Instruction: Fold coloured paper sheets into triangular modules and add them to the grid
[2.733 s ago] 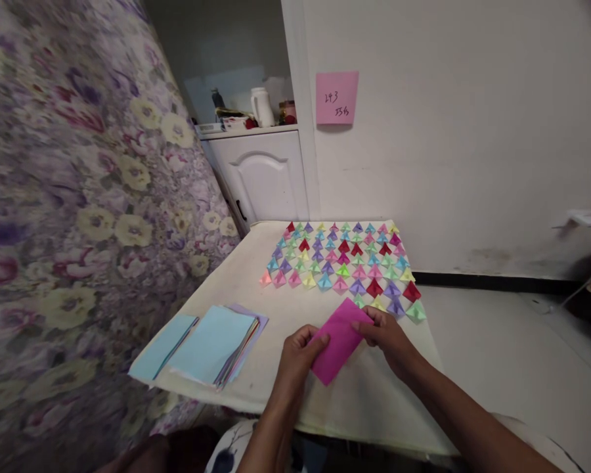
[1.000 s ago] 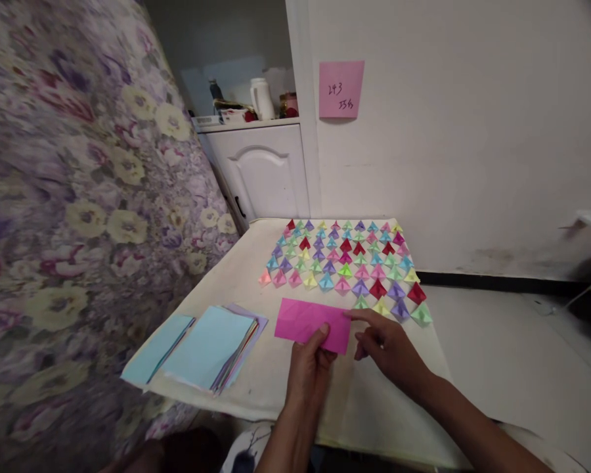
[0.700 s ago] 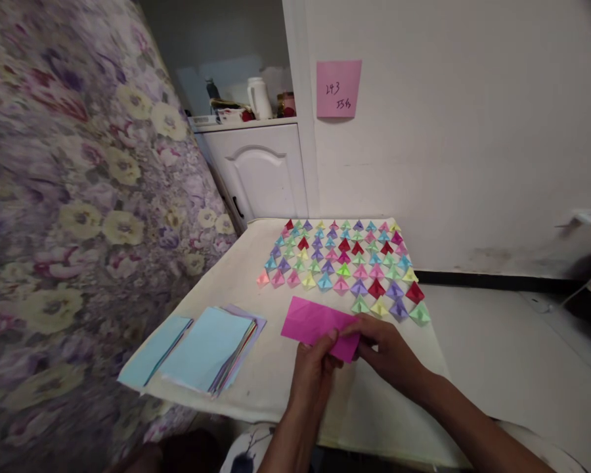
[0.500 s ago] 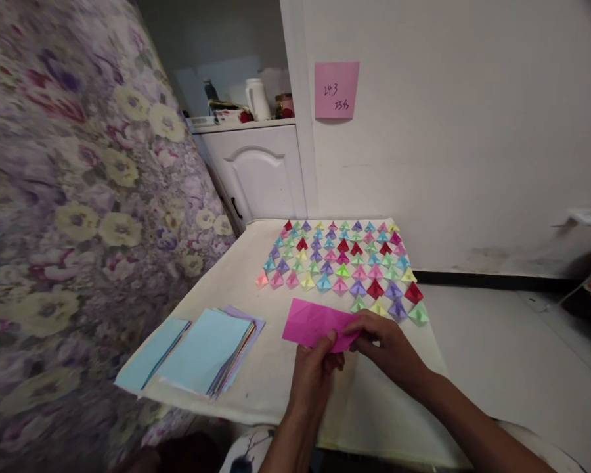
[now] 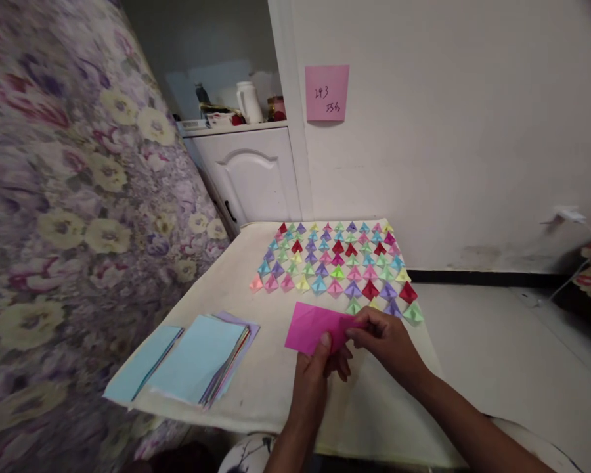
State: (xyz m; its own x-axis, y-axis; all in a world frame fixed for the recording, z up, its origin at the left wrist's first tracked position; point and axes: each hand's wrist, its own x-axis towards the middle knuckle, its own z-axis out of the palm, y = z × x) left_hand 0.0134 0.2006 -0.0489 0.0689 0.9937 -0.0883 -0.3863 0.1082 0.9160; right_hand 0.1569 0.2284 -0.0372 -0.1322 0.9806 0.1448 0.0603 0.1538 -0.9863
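Note:
A magenta folded paper strip (image 5: pixel 312 325) is held just above the cream table (image 5: pixel 256 289). My left hand (image 5: pixel 315 374) pinches its near edge with thumb on top. My right hand (image 5: pixel 387 341) pinches its right end with fingertips together. Just beyond the paper lie several rows of small folded paper pieces (image 5: pixel 335 266) in red, pink, purple, blue, green and yellow. A stack of flat coloured sheets (image 5: pixel 197 358), light blue on top, rests at the table's near left, with another light blue sheet (image 5: pixel 142 364) beside it.
A floral fabric surface (image 5: pixel 69 197) rises along the left. Behind the table stand a white cabinet (image 5: pixel 249 174) with a jug and jars on top, and a white wall with a pink note (image 5: pixel 326 92). Grey floor (image 5: pixel 512 355) lies to the right.
The magenta paper went from tilted between both hands to lying lengthwise. My right hand closed onto its right end, and my left thumb moved onto its near edge. The view shifted slightly.

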